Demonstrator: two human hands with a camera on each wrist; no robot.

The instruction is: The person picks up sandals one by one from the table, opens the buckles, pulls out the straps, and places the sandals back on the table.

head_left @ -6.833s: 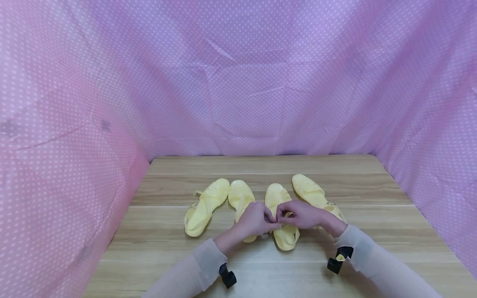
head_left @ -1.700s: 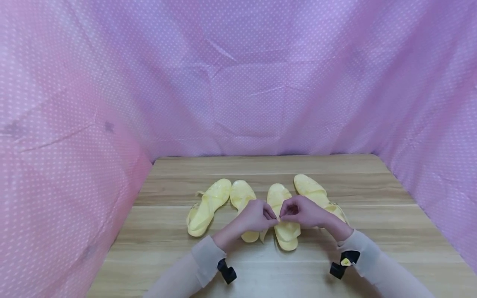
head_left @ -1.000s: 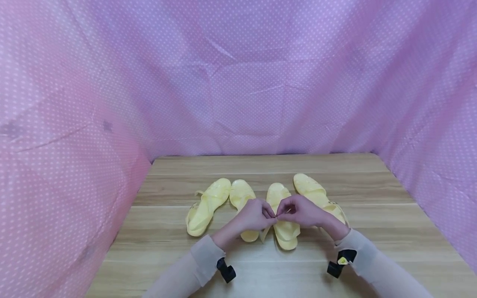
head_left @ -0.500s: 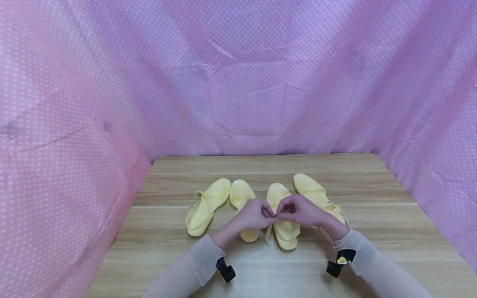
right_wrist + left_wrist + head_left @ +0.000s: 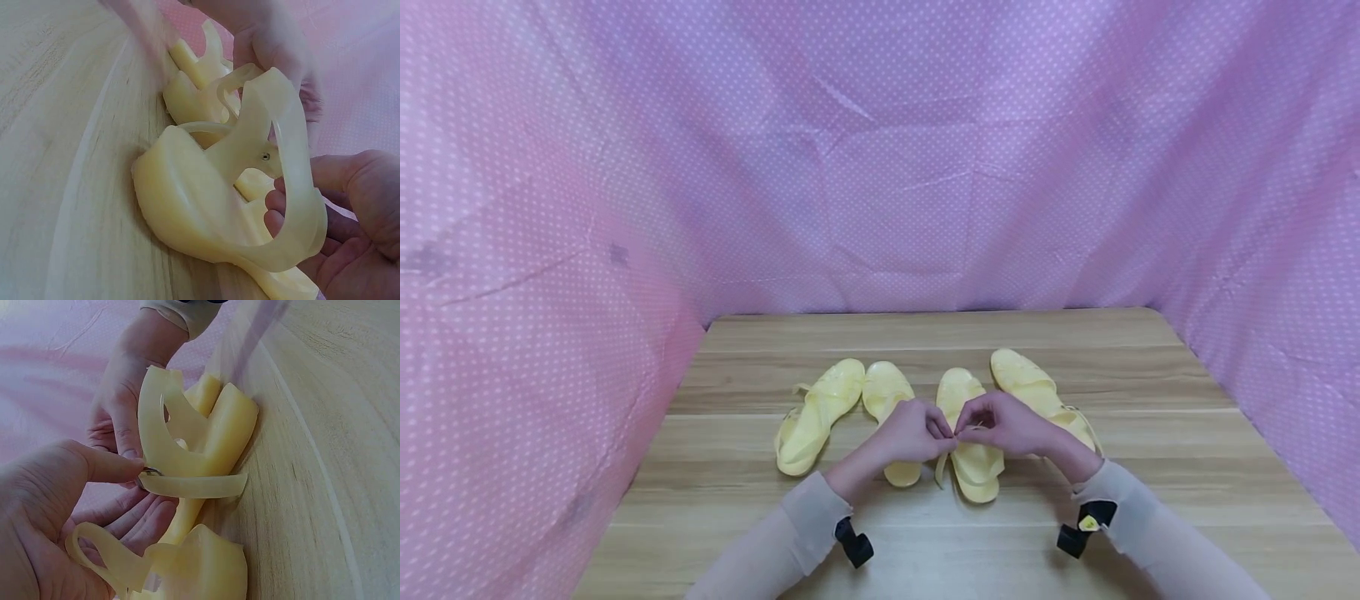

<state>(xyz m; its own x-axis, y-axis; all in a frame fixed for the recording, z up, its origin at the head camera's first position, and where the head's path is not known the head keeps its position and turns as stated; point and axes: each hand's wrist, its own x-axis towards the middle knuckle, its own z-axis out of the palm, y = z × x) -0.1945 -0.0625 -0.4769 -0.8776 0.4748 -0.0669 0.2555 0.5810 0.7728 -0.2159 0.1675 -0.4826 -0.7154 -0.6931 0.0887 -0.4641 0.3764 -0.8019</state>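
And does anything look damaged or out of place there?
No damage shows. The leftmost sandal lies askew, its heel splayed away from the next sandal, and a strap by the left hand has a loose end sticking out.

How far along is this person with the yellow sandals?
Looks done: four yellow sandals lie on the table. In hand: left hand and right hand meet at the strap of the third sandal from the left, at a small metal buckle. Apparently left: settling that strap, whose loose end sticks out. Whether the other sandals need work, I can't tell.
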